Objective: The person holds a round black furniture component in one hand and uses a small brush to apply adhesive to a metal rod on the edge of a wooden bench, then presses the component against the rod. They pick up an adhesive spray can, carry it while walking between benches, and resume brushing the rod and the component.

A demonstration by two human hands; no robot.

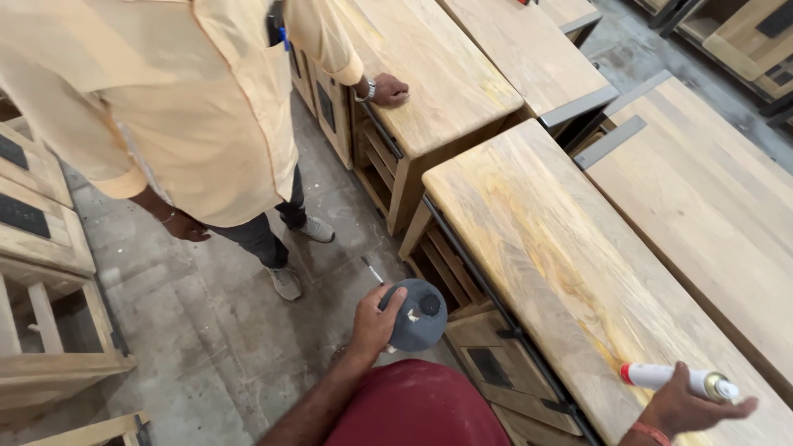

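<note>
Spray can sits pinched in the right hand over the tabletop; left hand fingers grip a grey pot — keep both level.

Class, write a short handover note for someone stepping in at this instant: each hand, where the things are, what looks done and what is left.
Left hand: grips a round grey tool, held off the cabinet's near edge, above the floor.
Right hand: holds a white can lying across the cabinet top, nozzle pointing right.
Done: a yellow streak of finish runs along the top.
Left: the rest of the top looks bare and pale.
Nearby: another person stands to the left, one hand on the next cabinet.
</note>
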